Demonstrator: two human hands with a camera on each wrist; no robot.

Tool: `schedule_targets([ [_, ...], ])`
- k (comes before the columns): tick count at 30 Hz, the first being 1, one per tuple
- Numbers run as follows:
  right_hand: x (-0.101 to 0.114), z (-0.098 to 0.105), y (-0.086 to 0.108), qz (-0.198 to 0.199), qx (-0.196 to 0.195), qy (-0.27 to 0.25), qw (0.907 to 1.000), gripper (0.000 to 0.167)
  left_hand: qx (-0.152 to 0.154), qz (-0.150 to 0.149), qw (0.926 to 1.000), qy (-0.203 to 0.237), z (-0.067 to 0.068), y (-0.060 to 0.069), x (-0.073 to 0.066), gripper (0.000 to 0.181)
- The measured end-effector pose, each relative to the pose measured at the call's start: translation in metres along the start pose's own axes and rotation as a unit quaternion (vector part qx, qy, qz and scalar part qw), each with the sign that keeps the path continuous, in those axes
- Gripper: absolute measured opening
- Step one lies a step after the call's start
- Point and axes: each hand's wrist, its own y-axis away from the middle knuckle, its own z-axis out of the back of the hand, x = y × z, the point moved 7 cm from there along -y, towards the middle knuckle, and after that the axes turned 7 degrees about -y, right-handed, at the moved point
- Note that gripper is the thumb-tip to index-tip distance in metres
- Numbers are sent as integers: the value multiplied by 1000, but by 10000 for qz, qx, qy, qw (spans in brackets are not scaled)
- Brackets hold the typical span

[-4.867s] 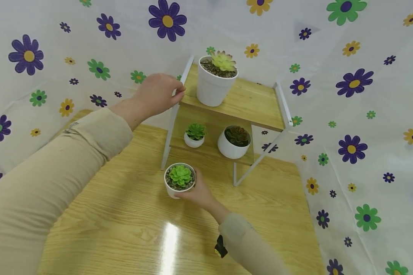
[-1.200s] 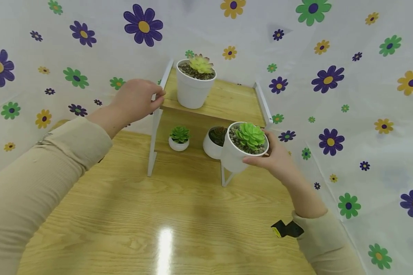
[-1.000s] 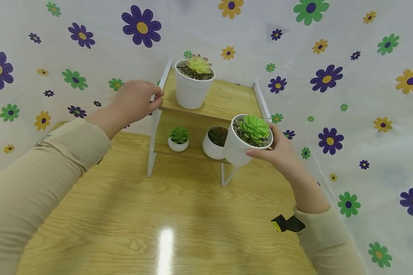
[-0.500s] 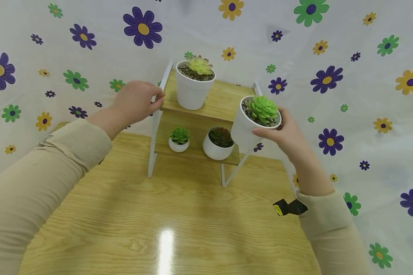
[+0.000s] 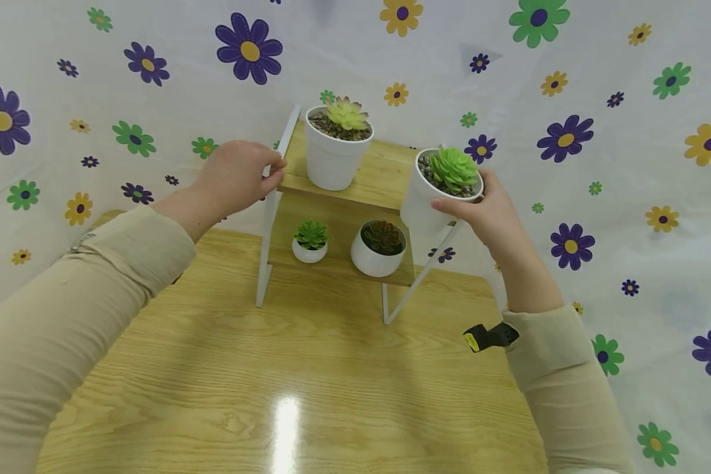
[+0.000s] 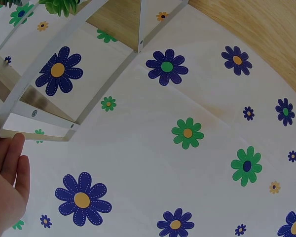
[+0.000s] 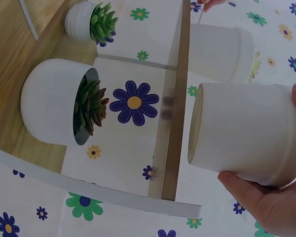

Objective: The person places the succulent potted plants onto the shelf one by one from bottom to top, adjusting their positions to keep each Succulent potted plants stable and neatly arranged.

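Note:
My right hand [image 5: 503, 224] grips a white pot [image 5: 422, 197] by its rim, thumb in front and fingers behind. A bright green succulent in gravel fills this pot, which tilts slightly at the right end of the top board [image 5: 385, 172]. In the right wrist view the pot's base [image 7: 196, 123] stands a little apart from the board's edge [image 7: 176, 113]. At the top left corner, my left hand [image 5: 237, 172] holds the white metal frame [image 6: 15, 106] of the shelf between thumb and fingers. Another white pot [image 5: 334, 158] with a yellow-green succulent stands near that corner.
On the lower board sit a small white pot [image 5: 309, 251] with a green succulent and a round white pot [image 5: 376, 258] with a reddish-brown one. The shelf stands on a wooden table [image 5: 213, 375], before a flower-print cloth [image 5: 391, 39]. A black strap [image 5: 490, 337] hangs at my right sleeve.
My right hand has lifted the potted green succulent from beside the shelf's foot, carrying it right and up to the top board's right end. My left hand keeps its place on the frame.

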Motion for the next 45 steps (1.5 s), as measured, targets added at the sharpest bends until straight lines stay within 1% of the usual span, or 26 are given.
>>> schedule_targets([
  [10, -5, -1, -15, -209, -100, 16, 9997, 92, 13, -18, 10000, 58, 1, -1, -2, 16],
  [15, -7, -3, -21, -236, -9, 56, 9997, 91, -26, -3, 10000, 61, 1, 0, -1, 15],
  [20, -7, -4, -24, -253, 78, 94, 9996, 92, -11, -24, 10000, 52, 2, 0, -2, 15],
  [26, -5, -5, -27, -184, 170, 215, 9995, 92, -8, -34, 10000, 17, 3, 1, -3, 16],
  [32, -3, -7, -30, -188, 172, 184, 9995, 93, -9, -27, 10000, 29, 4, 1, -3, 16],
  [39, -3, -7, -35, -299, 125, 303, 9990, 96, -95, -52, 9999, 54, 3, 2, -2, 15],
  [45, -2, -8, -40, -350, 122, 325, 9988, 96, -100, -37, 9999, 75, 3, 2, -2, 15],
])
